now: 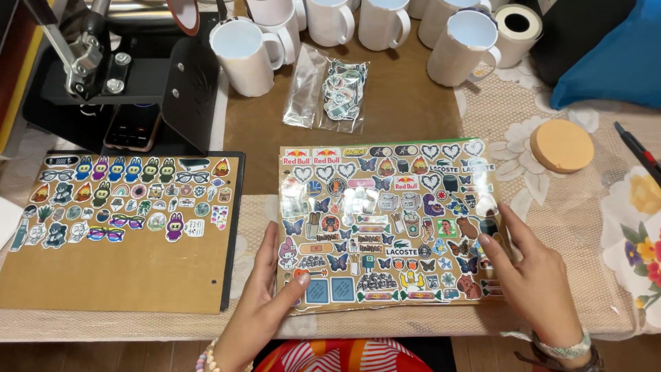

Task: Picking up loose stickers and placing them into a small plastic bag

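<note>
A glossy sheet [385,220] covered with several small colourful stickers lies on the table in front of me. My left hand [265,296] grips its lower left corner, thumb on top of the sheet. My right hand [533,275] rests at the sheet's right edge, fingers spread and touching it. A brown board [124,269] with more stickers laid out in rows sits to the left, apart from both hands.
A black press machine [124,76] stands at the back left. Several white mugs [244,55] line the back, with a clear bag of stickers [341,93] before them. A round cork coaster [561,145], a tape roll [518,31] and a blue cushion [613,62] lie right.
</note>
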